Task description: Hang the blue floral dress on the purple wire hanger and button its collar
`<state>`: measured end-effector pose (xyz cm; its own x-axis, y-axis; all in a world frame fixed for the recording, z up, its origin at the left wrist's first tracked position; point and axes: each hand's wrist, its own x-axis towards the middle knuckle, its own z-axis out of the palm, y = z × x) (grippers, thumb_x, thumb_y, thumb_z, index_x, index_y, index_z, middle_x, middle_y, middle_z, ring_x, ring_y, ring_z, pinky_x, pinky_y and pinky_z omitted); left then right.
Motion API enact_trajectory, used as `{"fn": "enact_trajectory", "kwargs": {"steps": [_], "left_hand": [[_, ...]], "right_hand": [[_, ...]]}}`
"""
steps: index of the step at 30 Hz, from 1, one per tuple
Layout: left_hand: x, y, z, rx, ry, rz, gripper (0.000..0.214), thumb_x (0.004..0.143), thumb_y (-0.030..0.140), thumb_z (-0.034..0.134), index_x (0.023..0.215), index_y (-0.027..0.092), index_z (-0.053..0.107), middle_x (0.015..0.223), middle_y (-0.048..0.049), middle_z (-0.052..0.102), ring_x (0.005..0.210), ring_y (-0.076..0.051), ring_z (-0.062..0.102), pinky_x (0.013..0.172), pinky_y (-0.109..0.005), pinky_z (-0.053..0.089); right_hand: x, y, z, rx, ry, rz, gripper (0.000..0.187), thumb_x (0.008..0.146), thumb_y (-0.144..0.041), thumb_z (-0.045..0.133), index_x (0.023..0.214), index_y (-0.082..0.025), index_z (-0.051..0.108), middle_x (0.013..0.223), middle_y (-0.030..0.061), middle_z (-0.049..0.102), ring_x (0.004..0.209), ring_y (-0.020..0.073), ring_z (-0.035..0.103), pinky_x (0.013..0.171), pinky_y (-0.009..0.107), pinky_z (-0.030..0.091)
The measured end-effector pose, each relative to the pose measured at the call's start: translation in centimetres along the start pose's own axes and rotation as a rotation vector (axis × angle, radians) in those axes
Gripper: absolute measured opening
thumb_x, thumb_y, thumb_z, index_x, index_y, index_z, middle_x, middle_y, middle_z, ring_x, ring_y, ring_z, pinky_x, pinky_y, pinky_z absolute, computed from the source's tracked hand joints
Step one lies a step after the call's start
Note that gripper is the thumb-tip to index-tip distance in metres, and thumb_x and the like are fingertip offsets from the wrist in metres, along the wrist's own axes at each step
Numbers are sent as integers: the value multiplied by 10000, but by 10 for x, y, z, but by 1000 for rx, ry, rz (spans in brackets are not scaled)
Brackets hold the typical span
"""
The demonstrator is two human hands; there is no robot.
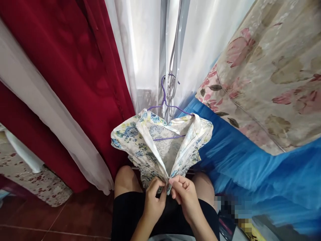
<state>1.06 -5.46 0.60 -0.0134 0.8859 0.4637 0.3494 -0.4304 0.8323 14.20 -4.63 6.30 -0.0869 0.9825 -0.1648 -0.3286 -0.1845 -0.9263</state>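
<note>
A floral blouse (140, 140) in white, blue and yellow hangs on a purple hanger (164, 100), which is hooked on a metal fitting in front of the white curtain. My left hand (153, 201) pinches the left front edge of the blouse near its lower end. My right hand (184, 194) pinches the right front edge just beside it. Both hands meet at the front opening, fingers closed on the cloth, above my knees.
A dark red curtain (82, 73) and a white sheer curtain (140, 43) hang at the left and middle. A blue net (250, 157) and a floral sheet (273, 73) lie at the right. Reddish floor tiles (62, 221) show at the lower left.
</note>
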Motion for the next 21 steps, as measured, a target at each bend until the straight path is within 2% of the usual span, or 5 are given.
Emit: {"fn": "enact_trajectory", "kwargs": {"steps": [4,7,12,16,21], "left_hand": [[3,7,-6,22,-125,-39,169,949,136,541,797,201,508,822,-16,583,822,-176,575,777,-274,429],[10,12,-20,36,-230,-54,171,925,128,560,787,202,493,818,-10,568,825,-178,563,782,-278,413],[14,13,-47,63,-256,-54,164,908,117,550,782,202,487,810,-7,560,812,-178,563,774,-276,407],[4,12,-52,63,-252,-63,160,906,129,552,780,200,485,799,-2,554,786,-168,562,753,-265,408],[-7,13,-43,48,-251,-95,178,914,161,557,765,200,468,777,2,551,755,-161,561,725,-254,418]], "right_hand": [[19,-38,14,121,42,-121,416,804,-374,793,531,-161,562,436,-42,497,368,24,266,399,217,153],[36,-78,31,140,51,-256,312,772,-356,813,603,-150,650,447,-43,518,357,17,267,386,213,155],[61,-133,57,168,21,-391,273,696,-358,837,633,-130,701,456,-37,536,348,15,275,362,210,157],[73,-151,67,193,10,-440,258,672,-362,830,660,-135,706,472,-50,530,358,20,274,353,212,161],[76,-162,66,78,3,-482,278,700,-396,781,618,-154,670,488,-38,539,375,38,294,365,231,187]]}}
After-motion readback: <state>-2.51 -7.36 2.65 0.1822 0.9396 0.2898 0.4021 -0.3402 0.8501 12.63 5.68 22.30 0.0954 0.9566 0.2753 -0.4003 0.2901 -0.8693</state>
